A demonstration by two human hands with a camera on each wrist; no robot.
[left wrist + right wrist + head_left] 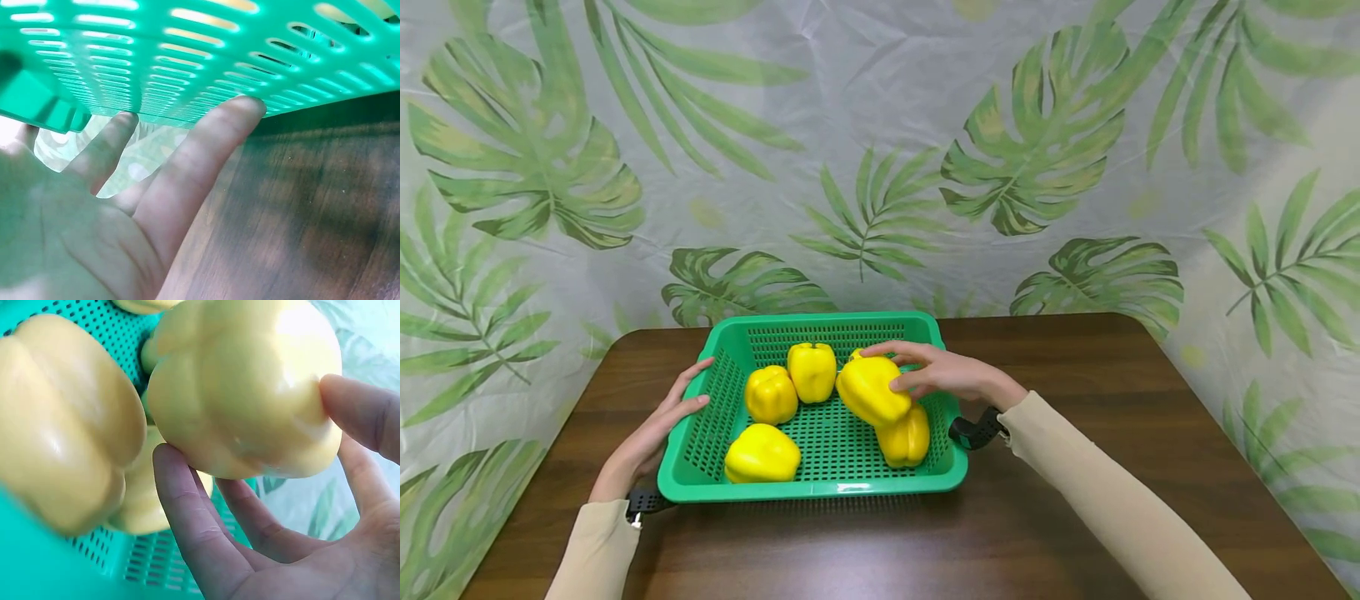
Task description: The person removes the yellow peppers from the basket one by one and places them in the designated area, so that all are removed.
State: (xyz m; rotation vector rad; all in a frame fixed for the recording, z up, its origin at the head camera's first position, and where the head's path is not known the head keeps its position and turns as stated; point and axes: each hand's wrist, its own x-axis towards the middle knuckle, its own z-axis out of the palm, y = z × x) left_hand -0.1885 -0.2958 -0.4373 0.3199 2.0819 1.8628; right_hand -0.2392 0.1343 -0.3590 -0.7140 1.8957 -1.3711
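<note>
My right hand [951, 372] holds a yellow bell pepper [868, 390] over the right part of a green plastic basket [820, 492]. In the right wrist view the fingers and thumb are spread round that bell pepper [244, 394]. Right below it, another yellow pepper [904, 437] lies in the basket, and one more is mostly hidden behind. My left hand [647, 437] is at the basket's left side. With fingers nearly straight, its fingertips touch the slotted basket wall [144, 56] from outside, as the left wrist view shows.
In the basket's left half lie three more peppers: one at the back [814, 372], one beside it [771, 395] and one near the front [763, 454]. A dark wooden table [1075, 500] carries the basket. Behind hangs a leaf-patterned cloth [880, 108].
</note>
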